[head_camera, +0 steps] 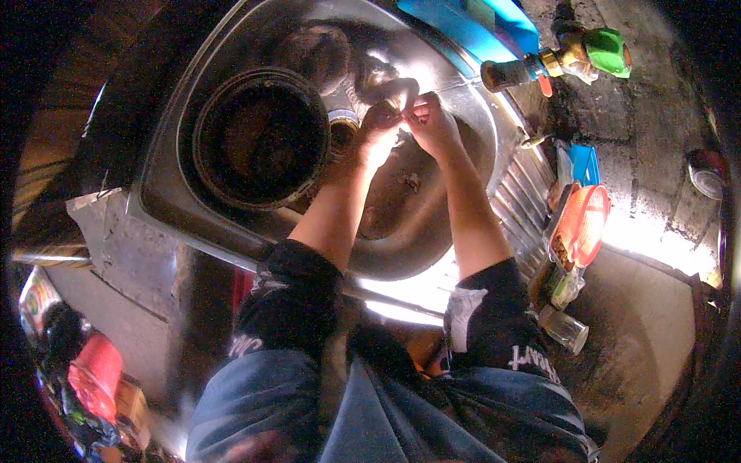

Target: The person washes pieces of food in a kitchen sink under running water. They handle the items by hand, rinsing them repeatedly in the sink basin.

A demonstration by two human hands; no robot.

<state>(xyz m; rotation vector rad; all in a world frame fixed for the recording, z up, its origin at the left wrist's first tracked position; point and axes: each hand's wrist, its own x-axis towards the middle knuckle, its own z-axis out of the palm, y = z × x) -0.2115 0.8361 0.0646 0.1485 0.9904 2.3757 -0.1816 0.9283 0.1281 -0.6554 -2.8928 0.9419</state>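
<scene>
Over a stainless steel sink basin (417, 254), my left hand (376, 136) and my right hand (435, 124) meet fingertip to fingertip. Both pinch a small item whose kind is lost in glare and blur. Just beyond the fingers, a dark curved piece (399, 87) shows; what it is, I cannot tell. Farther back in the basin sits a greyish rounded lump (318, 58). To the left of my left hand stands a large dark round pot (260, 139), its inside in shadow. Between pot and hand is a small round cup or jar (343, 122). Small scraps (410, 180) lie on the basin floor.
A tap (501, 75) with a green handle (605, 52) reaches over the sink's right edge, near a blue plastic container (509, 29). Right of the ribbed drainboard (518, 185) are an orange plastic basket (587, 226) and a clear jar (564, 330). A pink bucket (95, 376) stands lower left.
</scene>
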